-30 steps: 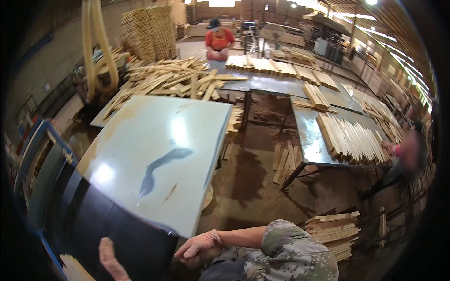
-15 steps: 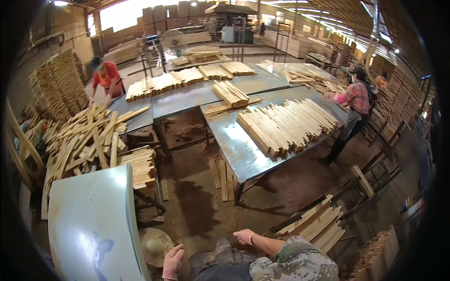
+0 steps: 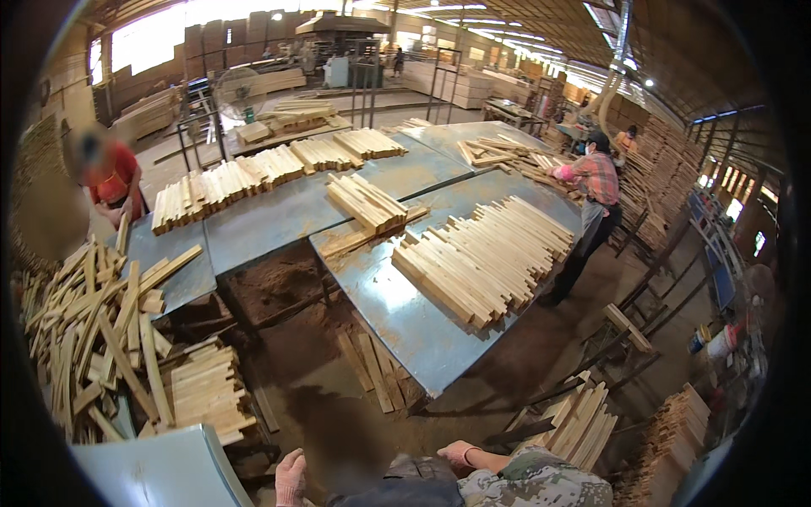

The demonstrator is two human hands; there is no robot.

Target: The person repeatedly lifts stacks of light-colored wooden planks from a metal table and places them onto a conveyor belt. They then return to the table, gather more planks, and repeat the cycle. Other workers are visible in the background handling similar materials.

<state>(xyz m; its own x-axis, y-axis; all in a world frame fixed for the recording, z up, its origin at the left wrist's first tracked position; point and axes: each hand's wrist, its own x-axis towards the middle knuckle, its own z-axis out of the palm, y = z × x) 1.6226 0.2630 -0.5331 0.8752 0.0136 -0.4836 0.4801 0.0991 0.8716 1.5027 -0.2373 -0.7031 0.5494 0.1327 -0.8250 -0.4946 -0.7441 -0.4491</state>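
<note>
My left hand (image 3: 291, 478), in a pale pink knit glove, is at the lower edge with its fingers curled in and nothing visible in them. A similar glove covers my right hand (image 3: 459, 454), which is closed close to my lap; nothing shows in it. Both hands are apart from the wood. Nearest to the left hand is a pale blue smooth panel (image 3: 160, 469). Ahead, a row of wooden strips (image 3: 486, 262) lies side by side on a metal-topped table (image 3: 372, 329). A shorter bundle of strips (image 3: 366, 201) rests behind it.
Loose wood strips (image 3: 110, 321) pile up at left beside a stack of strips (image 3: 207, 389). A person in red (image 3: 118, 182) stands behind the pile. Another in a plaid shirt (image 3: 591, 177) handles strips at the table's right. More strips (image 3: 574, 422) lie on a rack, lower right.
The view has shifted, so the tables and the strips now appear farther left. The round pale hat by my left hand has dropped out of view. The person in red stands more upright.
</note>
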